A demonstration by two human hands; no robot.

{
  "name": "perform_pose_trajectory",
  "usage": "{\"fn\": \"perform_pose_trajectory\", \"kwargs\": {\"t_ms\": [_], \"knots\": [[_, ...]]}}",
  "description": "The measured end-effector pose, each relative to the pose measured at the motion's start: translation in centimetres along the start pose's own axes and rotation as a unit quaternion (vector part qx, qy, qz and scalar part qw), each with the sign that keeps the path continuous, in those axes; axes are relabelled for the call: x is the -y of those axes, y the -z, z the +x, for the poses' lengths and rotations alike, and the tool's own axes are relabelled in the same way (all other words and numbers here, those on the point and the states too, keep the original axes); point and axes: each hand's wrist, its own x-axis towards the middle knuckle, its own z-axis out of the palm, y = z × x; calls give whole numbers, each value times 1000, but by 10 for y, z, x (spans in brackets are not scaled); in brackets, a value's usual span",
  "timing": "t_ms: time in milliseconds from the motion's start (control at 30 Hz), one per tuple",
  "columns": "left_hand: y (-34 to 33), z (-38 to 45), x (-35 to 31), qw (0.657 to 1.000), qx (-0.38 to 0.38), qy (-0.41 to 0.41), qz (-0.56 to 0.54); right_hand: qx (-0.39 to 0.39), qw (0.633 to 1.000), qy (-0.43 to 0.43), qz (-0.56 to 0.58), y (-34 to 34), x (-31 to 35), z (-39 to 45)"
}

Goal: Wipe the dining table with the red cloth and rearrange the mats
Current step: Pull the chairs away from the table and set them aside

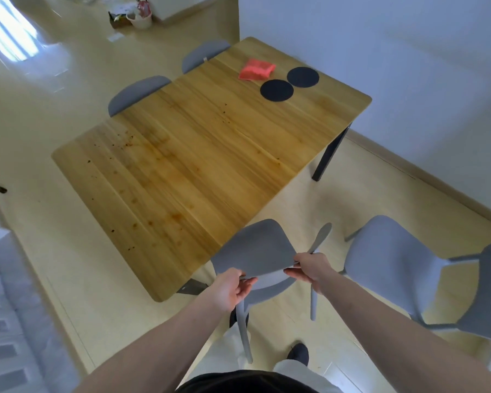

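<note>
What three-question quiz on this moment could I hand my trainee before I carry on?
1. True or false: the red cloth is in one of the hands.
2. How many round black mats lie on the dining table? A) one B) two C) four
3. What do the left hand and right hand grip?

Key:
1. False; it lies on the table's far end beside the mats.
2. B; the two sit side by side, edges about touching.
3. The backrest of the nearest grey chair, fingers curled over its top edge.
</note>
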Motion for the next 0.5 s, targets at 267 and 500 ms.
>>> {"fn": "perform_pose_trajectory", "kwargs": {"t_ms": [267,500], "knots": [[27,24,-17,999,5,5,47,20,1000,15,0,-33,17,0],[54,55,-26,995,-60,40,72,19,998,-57,25,-73,3,33]]}}
